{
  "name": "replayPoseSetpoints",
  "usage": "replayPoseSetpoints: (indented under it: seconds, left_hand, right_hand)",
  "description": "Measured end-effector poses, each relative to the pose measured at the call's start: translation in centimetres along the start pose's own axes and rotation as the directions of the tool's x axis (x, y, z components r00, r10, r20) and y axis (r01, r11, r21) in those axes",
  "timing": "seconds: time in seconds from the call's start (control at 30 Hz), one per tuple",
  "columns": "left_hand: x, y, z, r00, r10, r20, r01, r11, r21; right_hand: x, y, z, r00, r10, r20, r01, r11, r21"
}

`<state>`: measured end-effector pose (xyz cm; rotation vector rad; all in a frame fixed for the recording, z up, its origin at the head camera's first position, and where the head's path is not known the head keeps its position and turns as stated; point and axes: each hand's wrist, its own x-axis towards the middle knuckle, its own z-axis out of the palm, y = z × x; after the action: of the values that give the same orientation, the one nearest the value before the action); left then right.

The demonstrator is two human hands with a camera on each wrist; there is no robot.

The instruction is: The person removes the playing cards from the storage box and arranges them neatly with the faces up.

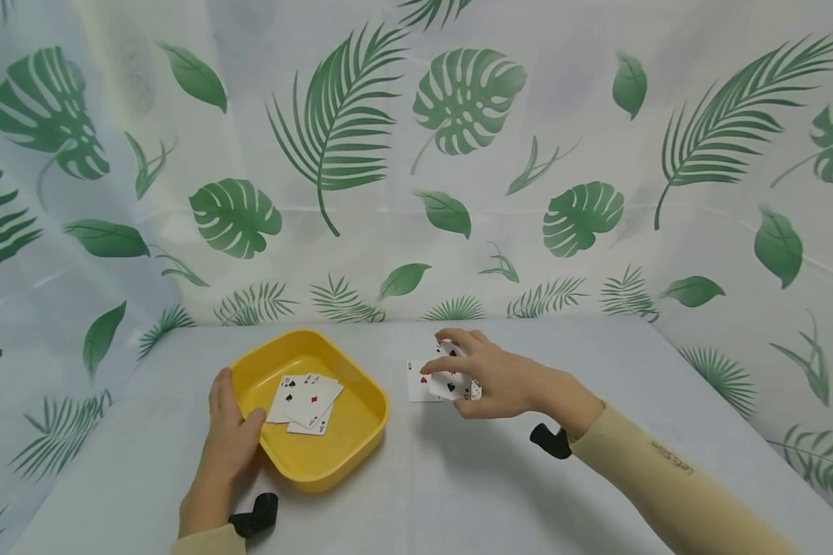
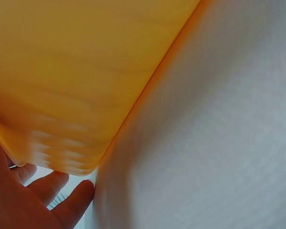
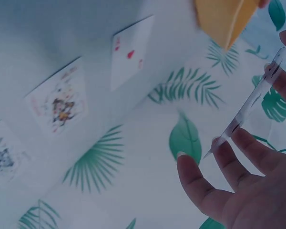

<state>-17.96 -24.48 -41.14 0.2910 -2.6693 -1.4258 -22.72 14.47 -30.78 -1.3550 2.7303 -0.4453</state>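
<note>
My left hand (image 1: 231,435) grips the left corner of a yellow tray (image 1: 364,439), thumb at the rim and fingers along the outer wall. Several playing cards (image 1: 314,412) lie overlapping, face up, inside it. To the tray's right, my right hand (image 1: 496,378) pinches a spade playing card (image 3: 248,107) by its edges, raised off the table. Beyond it, an ace of hearts (image 3: 130,55) lies face up on the table. Beside the ace are a coloured joker (image 3: 62,105) and a grey-figured card (image 3: 2,155), both mostly hidden behind my right hand in the head view.
A pale cloth covers the table (image 1: 416,501). Behind it and at both sides hangs a white curtain (image 1: 382,254) printed with green leaves. A black strap mount sits on each wrist.
</note>
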Motion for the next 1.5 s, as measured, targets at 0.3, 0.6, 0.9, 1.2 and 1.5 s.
replayPoseSetpoints:
  seconds: [0.3, 0.6, 0.9, 1.2, 1.5]
  left_hand:
    - [-0.2, 0.0, 0.0, 1.000, -0.012, 0.003, 0.012, 1.000, -0.010]
    - [-0.3, -0.2, -0.1, 1.000, -0.011, 0.007, 0.011, 1.000, -0.002]
    - [-0.2, -0.2, -0.4, 1.000, -0.001, 0.013, 0.001, 1.000, 0.004]
    - [-0.5, -0.1, -0.5, 1.000, 0.019, 0.012, -0.019, 1.000, 0.009]
    - [-0.4, 0.2, -0.2, 1.000, 0.018, 0.016, -0.018, 1.000, 0.010]
  right_hand:
    - [-1.9, 1.5, 0.6, 1.000, -0.003, 0.010, 0.004, 0.998, -0.066]
    - [-4.2, 3.7, 0.8, 0.997, 0.079, 0.017, -0.078, 0.996, -0.042]
    - [-7.0, 7.2, 1.1, 0.974, 0.227, -0.024, -0.228, 0.973, -0.040]
    - [-9.1, 10.9, 2.2, 0.950, 0.312, -0.010, -0.312, 0.949, -0.038]
    - [-10.4, 12.8, 2.4, 0.915, 0.403, 0.017, -0.403, 0.915, -0.018]
